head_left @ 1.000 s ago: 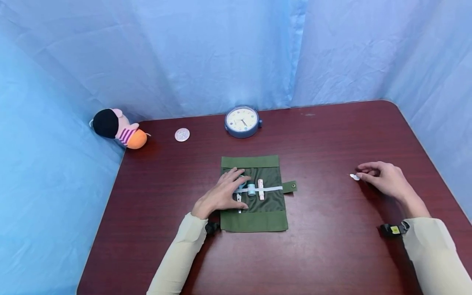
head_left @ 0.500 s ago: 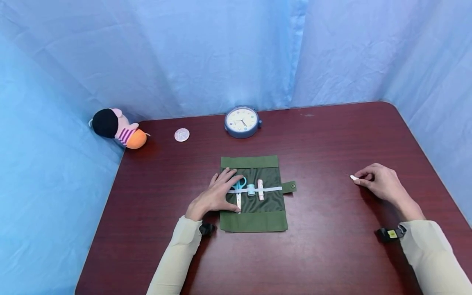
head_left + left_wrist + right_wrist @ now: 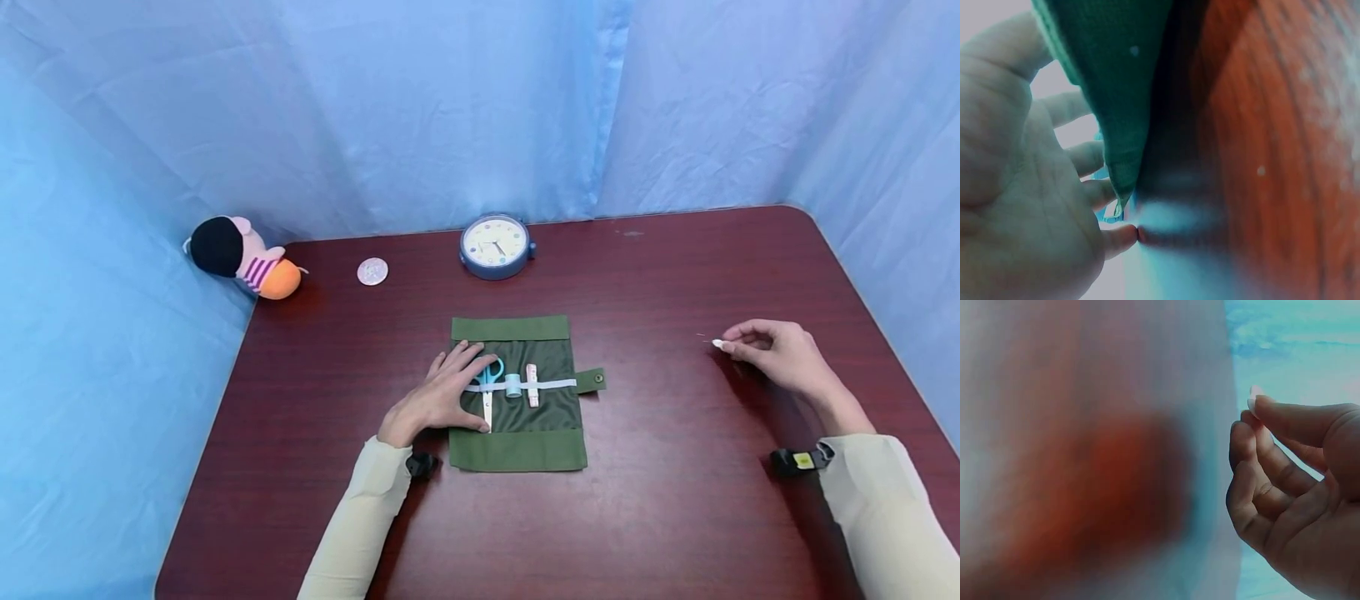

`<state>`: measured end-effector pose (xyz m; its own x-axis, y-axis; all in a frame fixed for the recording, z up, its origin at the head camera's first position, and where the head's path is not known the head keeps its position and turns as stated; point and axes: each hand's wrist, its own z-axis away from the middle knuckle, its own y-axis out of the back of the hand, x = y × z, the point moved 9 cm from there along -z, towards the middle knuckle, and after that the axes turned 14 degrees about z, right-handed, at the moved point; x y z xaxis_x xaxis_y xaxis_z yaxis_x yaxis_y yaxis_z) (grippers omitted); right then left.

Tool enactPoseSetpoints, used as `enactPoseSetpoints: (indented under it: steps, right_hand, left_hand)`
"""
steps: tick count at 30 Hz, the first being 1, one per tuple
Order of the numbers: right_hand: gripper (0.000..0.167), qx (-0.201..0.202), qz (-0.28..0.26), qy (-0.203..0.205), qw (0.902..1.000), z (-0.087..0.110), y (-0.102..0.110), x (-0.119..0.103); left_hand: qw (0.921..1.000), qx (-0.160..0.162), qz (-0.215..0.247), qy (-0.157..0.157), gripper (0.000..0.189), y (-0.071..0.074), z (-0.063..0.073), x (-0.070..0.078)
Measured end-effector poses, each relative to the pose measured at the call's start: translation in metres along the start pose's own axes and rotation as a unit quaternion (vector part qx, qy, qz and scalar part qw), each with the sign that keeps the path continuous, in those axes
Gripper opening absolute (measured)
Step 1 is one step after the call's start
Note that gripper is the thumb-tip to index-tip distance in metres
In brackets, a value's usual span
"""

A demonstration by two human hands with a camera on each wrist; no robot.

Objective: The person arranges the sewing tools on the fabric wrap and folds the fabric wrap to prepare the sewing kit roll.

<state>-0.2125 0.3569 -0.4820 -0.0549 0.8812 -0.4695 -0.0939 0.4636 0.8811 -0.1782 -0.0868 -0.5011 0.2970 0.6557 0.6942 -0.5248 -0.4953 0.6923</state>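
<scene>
My left hand (image 3: pixel 435 398) rests over the left edge of an unfolded green fabric sewing pouch (image 3: pixel 517 450), its fingers spread. Beside those fingertips, scissors (image 3: pixel 487 400) with light blue handles are tucked under the pouch's white elastic band (image 3: pixel 555 384). A light blue thread spool (image 3: pixel 513 386) and a pale pink folded strip (image 3: pixel 532 387) sit under the same band. To the right, my right hand (image 3: pixel 780 357) pinches a small white piece (image 3: pixel 717 343) between thumb and index finger, just over the table. In the right wrist view the white piece (image 3: pixel 1252 400) pokes out past the thumb tip.
A blue round clock (image 3: pixel 495 247) lies at the table's back edge. Left of it are a pale round disc (image 3: pixel 372 271) and a plush toy (image 3: pixel 251 258) in the far left corner. Fine pale lines show on the table (image 3: pixel 645 500) left of the right hand. Blue curtains (image 3: pixel 450 108) surround the table.
My left hand has drawn back to the left, uncovering the scissors. My right fingers have closed more tightly on the white piece, and the hand has shifted slightly away from me.
</scene>
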Motion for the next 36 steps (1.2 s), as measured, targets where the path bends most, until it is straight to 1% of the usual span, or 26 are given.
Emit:
enactPoseSetpoints:
  steps: [5, 9, 10, 13, 17, 19, 24, 29, 36]
  right_hand:
    - [0.026, -0.007, -0.042, 0.023, 0.9988, -0.017, 0.006, -0.024]
    - [0.023, -0.010, -0.071, 0.054, 0.9960, -0.032, 0.006, -0.055]
    - [0.022, -0.014, -0.079, 0.058, 0.9951, -0.035, 0.005, -0.063]
    - [0.022, -0.029, -0.100, 0.089, 0.9906, -0.044, 0.000, -0.090]
    - [0.022, -0.060, -0.116, 0.123, 0.9837, -0.054, -0.013, -0.122]
    - [0.021, -0.077, -0.126, 0.133, 0.9801, -0.058, -0.021, -0.136]
    - [0.017, -0.108, -0.107, 0.149, 0.9771, -0.064, -0.039, -0.167]
    - [0.013, -0.121, -0.076, 0.166, 0.9757, -0.069, -0.058, -0.187]
    - [0.011, -0.161, -0.046, 0.190, 0.9674, -0.067, -0.082, -0.209]
  left_hand:
    - [1.0000, -0.002, -0.004, 0.001, 0.101, 0.000, 0.001, 0.000]
    - [1.0000, -0.003, -0.003, 0.003, 0.101, 0.000, 0.002, 0.000]
    - [1.0000, -0.003, -0.002, 0.004, 0.101, 0.000, 0.002, 0.000]
    - [1.0000, -0.006, -0.001, 0.006, 0.103, -0.001, 0.002, -0.001]
    - [0.9999, -0.011, -0.007, 0.006, 0.110, -0.002, 0.001, -0.001]
    - [0.9998, -0.012, -0.013, 0.003, 0.114, -0.002, 0.001, -0.001]
    - [0.9996, -0.015, -0.025, -0.001, 0.119, -0.002, 0.002, 0.001]
    - [0.9994, -0.017, -0.030, 0.002, 0.122, -0.002, 0.002, 0.002]
    - [0.9984, -0.031, -0.037, 0.031, 0.132, -0.004, 0.000, -0.001]
